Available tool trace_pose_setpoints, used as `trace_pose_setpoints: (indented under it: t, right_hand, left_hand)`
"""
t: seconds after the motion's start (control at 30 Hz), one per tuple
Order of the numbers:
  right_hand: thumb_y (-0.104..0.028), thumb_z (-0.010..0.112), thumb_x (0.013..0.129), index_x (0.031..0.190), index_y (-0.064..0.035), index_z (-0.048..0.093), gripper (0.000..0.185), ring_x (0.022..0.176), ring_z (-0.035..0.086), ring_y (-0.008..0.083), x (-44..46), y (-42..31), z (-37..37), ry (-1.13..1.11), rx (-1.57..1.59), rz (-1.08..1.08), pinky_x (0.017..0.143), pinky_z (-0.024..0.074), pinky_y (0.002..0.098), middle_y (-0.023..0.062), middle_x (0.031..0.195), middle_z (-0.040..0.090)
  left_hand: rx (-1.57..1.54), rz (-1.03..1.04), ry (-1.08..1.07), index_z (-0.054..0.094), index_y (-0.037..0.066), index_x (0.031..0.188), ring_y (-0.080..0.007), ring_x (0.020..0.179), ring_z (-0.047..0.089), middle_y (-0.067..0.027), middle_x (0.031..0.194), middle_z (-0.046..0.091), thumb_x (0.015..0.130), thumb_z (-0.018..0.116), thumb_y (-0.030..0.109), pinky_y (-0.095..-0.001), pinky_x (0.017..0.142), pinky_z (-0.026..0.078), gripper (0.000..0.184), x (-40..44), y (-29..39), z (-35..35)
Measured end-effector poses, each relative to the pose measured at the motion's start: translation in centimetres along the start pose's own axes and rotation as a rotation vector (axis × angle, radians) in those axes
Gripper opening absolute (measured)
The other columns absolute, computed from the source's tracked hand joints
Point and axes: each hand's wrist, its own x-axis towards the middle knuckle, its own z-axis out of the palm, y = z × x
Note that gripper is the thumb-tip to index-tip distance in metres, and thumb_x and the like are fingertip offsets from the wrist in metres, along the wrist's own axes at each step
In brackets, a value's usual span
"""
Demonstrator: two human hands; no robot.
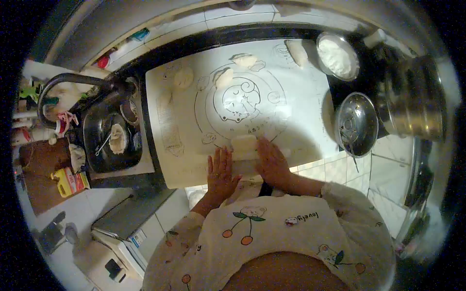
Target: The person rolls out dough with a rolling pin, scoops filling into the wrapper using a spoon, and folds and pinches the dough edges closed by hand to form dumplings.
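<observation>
A white mat (301, 106) printed with a cartoon drawing covers the counter. At its near edge lies a pale flat piece of dough (244, 143), with what looks like a pale roller just below it. My left hand (221, 172) lies spread on the left side of that roller. On the right side, my right hand (273, 162) rests with fingers stretched out, close to the dough. Farther up the mat are a folded piece of dough (224, 78), another one (244, 60) and a long one (297, 53). A round piece (184, 77) sits at the upper left.
A bowl of white flour (335, 57) stands at the back right, above a metal bowl (357, 127) with a utensil. Further right is a large steel pot (417, 99). On the left are a dark sink (99, 153), a black faucet (73, 77) and a yellow package (65, 183).
</observation>
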Motion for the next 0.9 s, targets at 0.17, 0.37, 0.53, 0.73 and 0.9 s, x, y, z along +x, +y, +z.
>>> trace_pose_setpoints:
  t: [0.17, 0.37, 0.53, 0.73, 0.9]
  right_hand:
    - [-0.018, 0.06, 0.078, 0.115, -0.0019, 0.052, 0.041, 0.106, 0.051, 0.0386, 9.2, 2.4, 1.6, 0.001, 0.161, -0.214, 0.087, 0.0432, 0.0448, 0.0228, 0.115, 0.053]
    - [-0.015, 0.062, 0.078, 0.098, -0.0038, 0.058, 0.023, 0.084, 0.057, 0.0346, 10.9, 5.5, 3.3, 0.0, 0.235, -0.02, 0.073, 0.0464, 0.0446, 0.0175, 0.087, 0.059]
    - [-0.017, 0.062, 0.079, 0.09, -0.0035, 0.055, 0.018, 0.079, 0.057, 0.0355, 9.5, 3.0, 0.3, 0.017, 0.303, 0.16, 0.071, 0.0456, 0.0448, 0.018, 0.086, 0.058]
    - [-0.014, 0.061, 0.079, 0.094, -0.0033, 0.056, 0.019, 0.082, 0.056, 0.0363, 9.7, 3.2, -0.2, 0.078, 0.207, 0.034, 0.071, 0.0453, 0.0443, 0.0182, 0.087, 0.058]
    - [-0.015, 0.06, 0.08, 0.097, -0.0031, 0.059, 0.021, 0.085, 0.056, 0.0375, 11.4, 3.8, -2.2, 0.007, 0.226, -0.088, 0.075, 0.0453, 0.0448, 0.0188, 0.09, 0.058]
  left_hand:
    - [-0.074, -0.041, 0.179, 0.041, 0.007, 0.128, -0.0344, 0.129, 0.029, -0.0157, 0.131, 0.039, 0.073, 0.063, 0.022, -0.0586, 0.105, 0.012, 0.062, 2.4, -1.2, 1.8]
    - [-0.15, -0.274, 0.062, 0.053, 0.013, 0.112, -0.0276, 0.125, 0.037, -0.0088, 0.118, 0.047, 0.071, 0.063, 0.014, -0.057, 0.106, 0.012, 0.042, 0.3, -0.7, 2.2]
    - [-0.101, -0.356, 0.237, 0.043, 0.004, 0.126, -0.0381, 0.131, 0.024, -0.0194, 0.136, 0.032, 0.072, 0.066, 0.024, -0.0588, 0.106, 0.009, 0.062, -0.3, 1.6, 1.6]
    - [-0.016, -0.412, 0.355, 0.026, -0.005, 0.136, -0.0442, 0.134, 0.012, -0.0271, 0.144, 0.015, 0.081, 0.057, 0.04, -0.0601, 0.105, 0.009, 0.077, 9.8, 1.4, -0.2]
    - [0.061, -0.372, 0.409, 0.028, -0.003, 0.136, -0.043, 0.134, 0.014, -0.0265, 0.144, 0.015, 0.084, 0.052, 0.038, -0.0611, 0.104, 0.012, 0.071, 16.0, 0.5, -2.1]
